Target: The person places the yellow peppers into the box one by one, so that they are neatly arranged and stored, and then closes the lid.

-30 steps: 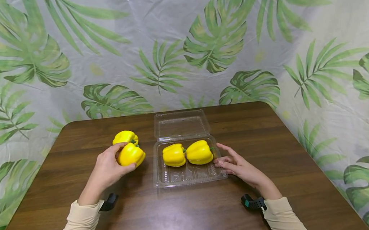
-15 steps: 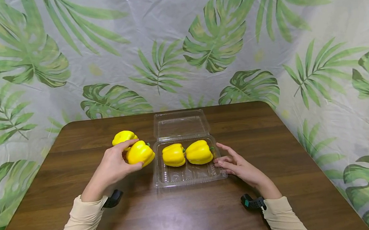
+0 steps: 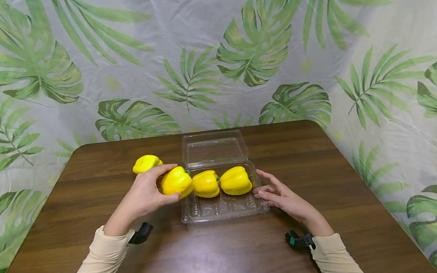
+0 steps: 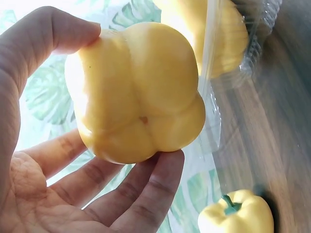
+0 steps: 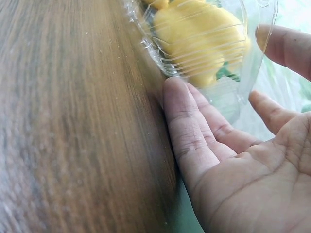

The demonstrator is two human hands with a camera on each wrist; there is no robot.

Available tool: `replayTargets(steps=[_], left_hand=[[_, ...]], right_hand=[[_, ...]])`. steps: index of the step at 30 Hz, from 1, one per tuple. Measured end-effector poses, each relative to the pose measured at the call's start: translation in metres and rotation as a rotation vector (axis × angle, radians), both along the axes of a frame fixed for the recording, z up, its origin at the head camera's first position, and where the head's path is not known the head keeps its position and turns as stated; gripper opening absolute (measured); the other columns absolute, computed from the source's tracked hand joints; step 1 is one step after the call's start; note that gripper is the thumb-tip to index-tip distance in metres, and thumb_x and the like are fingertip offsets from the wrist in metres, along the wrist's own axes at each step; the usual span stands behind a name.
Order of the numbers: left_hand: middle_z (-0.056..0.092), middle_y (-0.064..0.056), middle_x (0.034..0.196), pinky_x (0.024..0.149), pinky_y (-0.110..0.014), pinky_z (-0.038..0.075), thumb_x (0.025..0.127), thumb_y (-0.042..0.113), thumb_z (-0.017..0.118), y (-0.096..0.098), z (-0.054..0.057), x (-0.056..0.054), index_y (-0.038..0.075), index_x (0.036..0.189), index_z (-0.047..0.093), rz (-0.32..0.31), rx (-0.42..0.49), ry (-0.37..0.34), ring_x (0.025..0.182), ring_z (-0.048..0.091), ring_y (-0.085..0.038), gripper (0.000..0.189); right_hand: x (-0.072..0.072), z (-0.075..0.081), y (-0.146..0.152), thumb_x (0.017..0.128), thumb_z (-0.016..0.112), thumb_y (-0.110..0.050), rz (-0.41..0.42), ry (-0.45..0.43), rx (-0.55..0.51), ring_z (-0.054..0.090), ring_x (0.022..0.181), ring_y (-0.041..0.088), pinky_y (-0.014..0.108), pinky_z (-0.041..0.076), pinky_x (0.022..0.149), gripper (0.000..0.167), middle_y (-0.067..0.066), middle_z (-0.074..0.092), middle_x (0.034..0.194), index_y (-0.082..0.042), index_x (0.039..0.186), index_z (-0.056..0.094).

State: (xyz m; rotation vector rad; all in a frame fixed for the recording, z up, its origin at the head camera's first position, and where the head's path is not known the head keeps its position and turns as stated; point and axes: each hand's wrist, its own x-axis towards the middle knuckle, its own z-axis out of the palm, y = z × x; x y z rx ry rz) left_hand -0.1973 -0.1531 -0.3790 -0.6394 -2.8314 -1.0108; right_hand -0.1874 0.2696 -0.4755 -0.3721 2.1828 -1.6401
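My left hand (image 3: 142,198) grips a yellow bell pepper (image 3: 177,182) between thumb and fingers, above the left edge of a clear plastic clamshell container (image 3: 224,211). In the left wrist view the held pepper (image 4: 141,92) shows its lobed bottom. Two more yellow peppers lie side by side in the container's base, the left one (image 3: 206,184) and the right one (image 3: 236,181). At the container's right side rests my right hand (image 3: 285,197). Its loosely extended fingers (image 5: 182,111) touch the container wall in the right wrist view.
Another yellow pepper (image 3: 147,162) lies on the brown wooden table (image 3: 228,255), behind the left hand. The container's lid (image 3: 214,147) is folded back flat towards the far table edge. A leaf-patterned cloth (image 3: 198,69) hangs behind the table.
My left hand has carried its pepper to the right, from beside the loose pepper to over the container's left edge. The right hand and the container have stayed put.
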Motion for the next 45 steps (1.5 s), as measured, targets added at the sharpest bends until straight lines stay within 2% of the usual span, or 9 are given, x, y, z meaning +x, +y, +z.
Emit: replayTargets(steps=[8,20,28,35,39,45], left_hand=[[0.076,-0.011,0.123,0.087,-0.041,0.059,0.076,0.017,0.089,0.013,-0.002,-0.001,0.008,0.144,0.065,-0.063,0.028,-0.031,0.098,0.069,-0.021,0.072],[0.075,-0.01,0.127,0.087,-0.041,0.061,0.075,0.015,0.088,0.034,-0.004,0.0,0.009,0.145,0.065,-0.157,0.02,-0.08,0.1,0.069,-0.018,0.074],[0.076,-0.007,0.129,0.089,-0.035,0.06,0.074,0.019,0.09,0.043,-0.009,0.004,0.008,0.142,0.067,-0.229,-0.017,-0.03,0.103,0.069,-0.015,0.073],[0.077,-0.003,0.118,0.082,-0.03,0.057,0.074,0.019,0.088,0.05,-0.012,0.007,0.01,0.142,0.068,-0.279,-0.073,-0.015,0.093,0.066,-0.012,0.072],[0.077,-0.002,0.117,0.079,-0.025,0.054,0.074,0.02,0.087,0.053,-0.014,0.007,0.011,0.142,0.068,-0.292,-0.093,-0.009,0.09,0.064,-0.012,0.072],[0.078,-0.002,0.117,0.079,-0.026,0.054,0.073,0.021,0.087,0.055,-0.015,0.006,0.01,0.142,0.068,-0.296,-0.117,-0.002,0.09,0.064,-0.012,0.072]], right_hand=[[0.0,0.0,0.0,0.115,0.053,-0.032,-0.002,-0.002,-0.001,0.053,0.147,0.044,0.055,0.048,0.119,0.071,0.029,0.056,0.153,-0.026,0.173,0.013],[0.0,0.0,0.0,0.115,0.052,-0.031,0.0,0.004,0.001,0.054,0.146,0.044,0.055,0.048,0.118,0.071,0.029,0.057,0.152,-0.026,0.173,0.013],[0.001,0.002,-0.001,0.114,0.053,-0.031,0.0,0.002,0.0,0.054,0.146,0.044,0.052,0.05,0.117,0.072,0.029,0.057,0.152,-0.025,0.173,0.013],[0.002,0.002,0.0,0.115,0.052,-0.031,0.004,0.004,-0.001,0.054,0.146,0.045,0.054,0.048,0.118,0.072,0.029,0.056,0.152,-0.024,0.174,0.012],[0.002,0.002,0.0,0.115,0.052,-0.031,0.007,0.004,-0.005,0.054,0.146,0.045,0.054,0.049,0.118,0.071,0.029,0.056,0.153,-0.025,0.174,0.012],[0.001,0.002,0.0,0.115,0.051,-0.031,0.015,0.006,-0.017,0.053,0.146,0.046,0.052,0.049,0.118,0.071,0.03,0.056,0.153,-0.025,0.173,0.012]])
